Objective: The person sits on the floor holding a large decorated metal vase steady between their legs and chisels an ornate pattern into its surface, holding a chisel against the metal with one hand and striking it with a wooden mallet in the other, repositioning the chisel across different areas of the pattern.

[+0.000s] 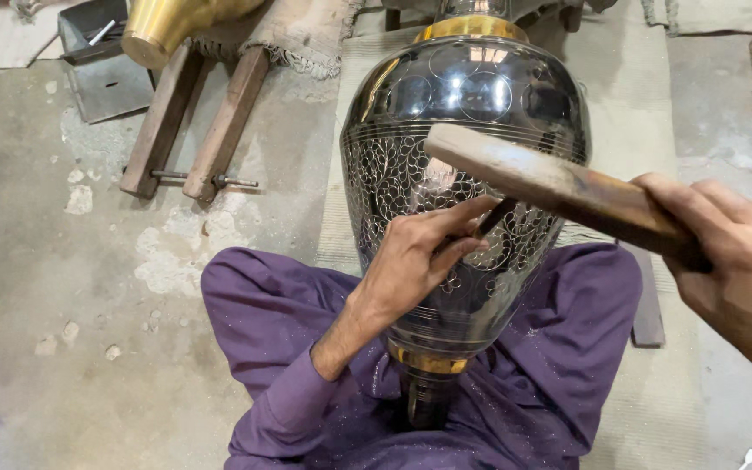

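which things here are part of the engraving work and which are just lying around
In use:
- dark engraved vase
- chisel in left hand
- wooden mallet in right hand

Lying about:
- brass vessel
- wooden rails
- metal tray

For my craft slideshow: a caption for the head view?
Left hand steadies chisel on engraved metal vase; right hand grips wooden mallet.

The person wears loose purple cloth garments: trousers (pixel 515 348) covering both legs and a long sleeve (pixel 284 409) on the left arm, its cuff ending short of the wrist. Fine pale specks dot the fabric throughout. The left hand (pixel 415 261) and right hand (pixel 732 252) are bare, without gloves, rings or a watch.
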{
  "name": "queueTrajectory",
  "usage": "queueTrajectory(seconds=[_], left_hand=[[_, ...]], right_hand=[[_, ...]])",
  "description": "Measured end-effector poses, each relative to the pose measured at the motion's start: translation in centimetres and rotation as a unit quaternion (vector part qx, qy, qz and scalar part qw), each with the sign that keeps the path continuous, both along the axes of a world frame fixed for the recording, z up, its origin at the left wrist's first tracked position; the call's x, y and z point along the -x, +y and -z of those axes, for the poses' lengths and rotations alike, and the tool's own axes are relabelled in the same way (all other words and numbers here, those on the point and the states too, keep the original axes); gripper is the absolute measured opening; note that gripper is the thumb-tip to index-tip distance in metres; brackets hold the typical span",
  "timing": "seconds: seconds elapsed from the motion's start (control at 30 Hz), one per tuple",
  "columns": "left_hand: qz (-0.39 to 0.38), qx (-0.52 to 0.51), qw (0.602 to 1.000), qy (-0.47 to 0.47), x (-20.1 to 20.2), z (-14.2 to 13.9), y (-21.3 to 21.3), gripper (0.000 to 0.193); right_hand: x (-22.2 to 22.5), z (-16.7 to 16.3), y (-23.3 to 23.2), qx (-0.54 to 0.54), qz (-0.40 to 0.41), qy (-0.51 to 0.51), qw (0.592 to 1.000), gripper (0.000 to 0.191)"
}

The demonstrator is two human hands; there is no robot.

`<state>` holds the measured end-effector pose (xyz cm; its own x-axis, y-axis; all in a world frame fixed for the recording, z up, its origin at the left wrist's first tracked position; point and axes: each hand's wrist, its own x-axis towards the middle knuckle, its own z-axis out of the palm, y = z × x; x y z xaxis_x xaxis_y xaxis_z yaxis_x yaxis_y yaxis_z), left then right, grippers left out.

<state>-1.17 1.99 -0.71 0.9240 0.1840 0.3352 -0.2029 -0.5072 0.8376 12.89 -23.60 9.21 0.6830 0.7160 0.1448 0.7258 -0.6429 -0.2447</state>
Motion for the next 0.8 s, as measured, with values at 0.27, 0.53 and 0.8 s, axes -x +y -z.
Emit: queueTrajectory(seconds=[0.27, 0.53, 0.8], left_hand=[[0.016, -0.058, 0.998, -0.021, -0.3, 0.7, 0.4, 0.049], [0.021, -0.059, 0.997, -0.035, -0.1, -0.2, 0.5, 0.046], [0.088, -0.061, 0.993, 0.052, -0.7, -1.8, 0.8, 0.049]], right_hand=[[-0.1, 2.3, -2.2, -0.128, 0.022, 0.045, 0.99, 0.054], [1.1, 0.8, -1.8, 0.04, 0.022, -0.031, 0.998, 0.059], [3.0, 3.2, -2.2, -0.116, 0.065, -0.01, 0.991, 0.058]])
